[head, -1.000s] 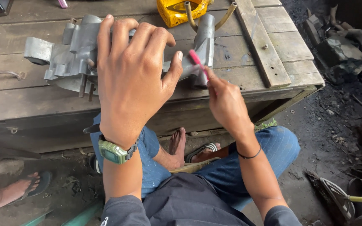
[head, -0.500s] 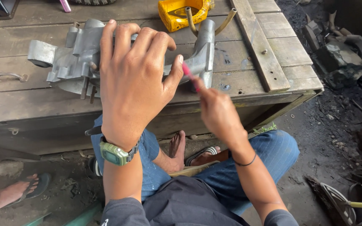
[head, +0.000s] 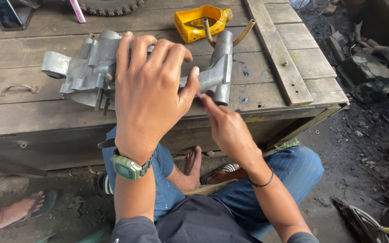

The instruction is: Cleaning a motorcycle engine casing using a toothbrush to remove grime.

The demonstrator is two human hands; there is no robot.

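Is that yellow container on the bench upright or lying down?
Lying down: the yellow container rests on its broad side on the wooden bench, neck pointing right.

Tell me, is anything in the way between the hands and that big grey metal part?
Nothing visible. The left hand lies spread right on the grey metal part on the wooden table. The right hand reaches its tube end with a small pink tool.

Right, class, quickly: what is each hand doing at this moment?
Left hand: open, fingers spread, pressing down on the grey metal casting.
Right hand: fingers pinched on a small pink-tipped tool, mostly hidden.
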